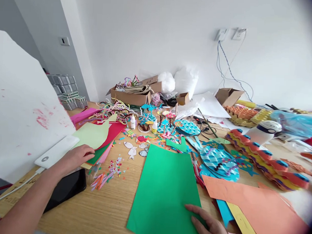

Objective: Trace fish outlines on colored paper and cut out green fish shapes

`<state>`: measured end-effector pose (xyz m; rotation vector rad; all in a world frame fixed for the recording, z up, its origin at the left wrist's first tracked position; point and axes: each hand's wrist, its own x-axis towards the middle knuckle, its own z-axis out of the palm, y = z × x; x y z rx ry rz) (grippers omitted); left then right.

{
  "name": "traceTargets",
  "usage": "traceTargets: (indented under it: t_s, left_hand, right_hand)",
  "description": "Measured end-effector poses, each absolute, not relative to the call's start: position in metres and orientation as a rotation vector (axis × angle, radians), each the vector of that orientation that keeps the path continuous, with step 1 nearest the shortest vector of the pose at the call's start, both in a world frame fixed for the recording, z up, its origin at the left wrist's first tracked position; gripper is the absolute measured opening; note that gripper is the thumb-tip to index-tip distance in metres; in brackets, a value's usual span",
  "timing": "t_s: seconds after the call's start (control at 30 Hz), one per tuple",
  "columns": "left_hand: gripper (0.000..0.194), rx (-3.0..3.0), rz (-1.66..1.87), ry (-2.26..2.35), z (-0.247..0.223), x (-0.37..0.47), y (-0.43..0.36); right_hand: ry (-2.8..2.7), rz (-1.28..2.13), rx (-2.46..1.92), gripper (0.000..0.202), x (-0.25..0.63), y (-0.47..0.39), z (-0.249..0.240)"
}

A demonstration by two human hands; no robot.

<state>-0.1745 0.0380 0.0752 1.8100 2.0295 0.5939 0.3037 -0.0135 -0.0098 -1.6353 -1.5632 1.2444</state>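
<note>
Green sheet [166,185] lies beneath and left of my loosely parted right grip [210,225], so I'd best press lightly to avoid creases, while my left grip [79,156], its closure I cannot tell, is at the paper stack [92,133].

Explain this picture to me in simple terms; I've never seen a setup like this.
There is no machine here, just a person's two bare hands. The single picture comes from a camera worn on the head, looking forward and down.

The right hand rests on the lower right part of a large green sheet. The left hand is at a pile of coloured paper; whether it grips any of it, I can't tell.

On the wooden table also lie a dark phone, paper scraps, two small white bottles, blue wavy-patterned discs and an orange sheet.
</note>
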Motion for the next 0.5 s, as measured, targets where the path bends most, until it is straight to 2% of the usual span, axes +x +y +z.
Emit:
traceTargets:
  t_s: [0.2,0.23,0.3,0.37,0.43,0.5]
  left_hand:
    - [0.034,2.179,0.265,1.636,0.088,-0.098,0.022]
    - [0.039,2.204,0.202,1.520,0.085,-0.082,0.017]
    - [0.064,2.218,0.075,1.329,0.072,-0.057,0.007]
    - [0.078,2.254,0.090,1.295,0.057,-0.040,-0.001]
    - [0.077,2.320,0.206,1.273,0.044,-0.031,-0.005]
    - [0.063,2.374,0.365,1.184,0.037,-0.026,-0.006]
  right_hand:
    - [-1.107,1.647,-1.500,0.043,0.288,-0.019,0.011]
    - [-1.009,1.697,-1.468,0.043,0.286,-0.020,0.015]
    - [-0.843,1.734,-1.412,0.040,0.282,-0.021,0.022]
    - [-0.739,1.737,-1.377,0.036,0.279,-0.022,0.028]
    - [-0.678,1.744,-1.346,0.035,0.276,-0.021,0.031]
    - [-0.633,1.763,-1.310,0.035,0.273,-0.021,0.031]
